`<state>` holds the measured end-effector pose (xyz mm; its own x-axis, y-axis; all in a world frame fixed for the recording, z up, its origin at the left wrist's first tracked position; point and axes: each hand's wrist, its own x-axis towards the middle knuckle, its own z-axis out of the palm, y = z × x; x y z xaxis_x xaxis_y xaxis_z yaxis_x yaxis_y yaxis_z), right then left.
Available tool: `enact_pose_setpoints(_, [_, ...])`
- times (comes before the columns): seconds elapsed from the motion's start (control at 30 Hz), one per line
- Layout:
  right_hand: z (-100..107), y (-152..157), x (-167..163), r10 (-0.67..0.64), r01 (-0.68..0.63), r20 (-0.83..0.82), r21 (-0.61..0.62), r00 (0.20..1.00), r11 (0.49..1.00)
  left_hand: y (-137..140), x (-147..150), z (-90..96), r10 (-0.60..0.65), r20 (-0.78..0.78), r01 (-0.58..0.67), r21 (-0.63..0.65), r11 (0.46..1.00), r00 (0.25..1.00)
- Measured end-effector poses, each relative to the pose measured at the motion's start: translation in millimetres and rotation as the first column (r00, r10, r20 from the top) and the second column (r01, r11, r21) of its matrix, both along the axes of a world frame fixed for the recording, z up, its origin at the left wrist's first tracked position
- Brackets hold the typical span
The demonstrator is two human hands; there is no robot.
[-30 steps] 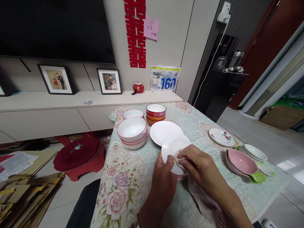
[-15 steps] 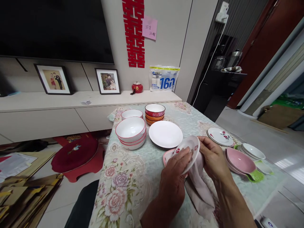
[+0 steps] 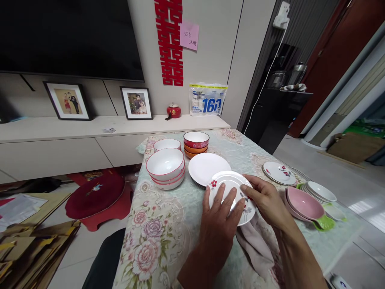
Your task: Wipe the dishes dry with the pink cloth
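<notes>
The head view shows the plate (image 3: 230, 180) between both hands, tilted toward the person, just in front of the white stack (image 3: 208, 166) on the surface (image 3: 168, 224). Being round, it has no long axis. The left hand (image 3: 217, 226) comes from the near side, fingers spread wide and laid across the plate's face, thumb out of sight. The right hand (image 3: 269, 200) has the right rim pinched, thumb on the face and fingers behind. Both touch it, so neither is nearer. The cloth (image 3: 255, 245) hangs below the right hand; whether those fingers also hold it, I cannot tell.
</notes>
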<state>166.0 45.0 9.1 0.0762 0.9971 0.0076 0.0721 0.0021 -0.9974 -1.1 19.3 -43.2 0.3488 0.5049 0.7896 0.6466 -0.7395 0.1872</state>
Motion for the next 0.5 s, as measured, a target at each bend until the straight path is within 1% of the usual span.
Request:
enact_pose_setpoints(0.1, [-5.4,5.2,-0.5,-0.033,0.032,-0.087,-0.012,0.996,0.999,-0.6,3.2,-2.4,0.074,0.062,-0.07,-0.065,0.995,0.995])
enact_pose_setpoints(0.17, [-7.9,8.1,0.5,-0.079,0.074,-0.17,-0.032,0.982,0.997,-1.4,5.8,-2.8,0.136,0.176,-0.103,-0.183,0.978,0.975])
enact_pose_setpoints(0.2, [-8.8,9.3,1.5,-0.11,0.105,-0.201,-0.034,0.973,0.994,-2.0,7.0,-2.4,0.147,0.271,-0.073,-0.266,0.961,0.951])
enact_pose_setpoints(0.23, [-9.6,10.5,2.7,-0.141,0.138,-0.221,-0.031,0.965,0.99,-2.8,8.1,-1.4,0.147,0.392,0.002,-0.356,0.934,0.908])
enact_pose_setpoints(0.27, [-10.3,11.6,4.0,-0.172,0.172,-0.232,-0.022,0.957,0.985,-3.7,8.9,0.2,0.135,0.527,0.132,-0.438,0.889,0.839])
enact_pose_setpoints(0.3, [-10.9,12.6,5.3,-0.197,0.201,-0.238,-0.01,0.951,0.98,-4.7,9.5,2.4,0.126,0.662,0.299,-0.49,0.819,0.739])
enact_pose_setpoints(0.33, [-11.4,13.4,6.3,-0.215,0.222,-0.238,0.001,0.947,0.975,-5.5,9.7,5.3,0.132,0.773,0.474,-0.503,0.723,0.62])
enact_pose_setpoints(0.37, [-11.7,13.9,7.1,-0.225,0.233,-0.234,0.008,0.946,0.972,-6.2,9.7,8.9,0.163,0.855,0.627,-0.478,0.615,0.492])
enact_pose_setpoints(0.4, [-11.8,14.1,7.5,-0.23,0.239,-0.227,0.013,0.946,0.971,-6.6,9.4,12.9,0.211,0.904,0.743,-0.427,0.515,0.373])
enact_pose_setpoints(0.43, [-11.7,14.0,7.6,-0.234,0.243,-0.22,0.016,0.947,0.97,-6.8,8.9,17.2,0.264,0.925,0.819,-0.369,0.44,0.275])
enact_pose_setpoints(0.47, [-11.4,13.6,7.4,-0.234,0.244,-0.213,0.019,0.949,0.97,-6.9,8.2,21.5,0.322,0.927,0.864,-0.314,0.394,0.19])
enact_pose_setpoints(0.5, [-10.9,12.8,7.0,-0.232,0.241,-0.208,0.022,0.95,0.97,-6.9,7.5,25.5,0.379,0.915,0.898,-0.275,0.342,0.137])
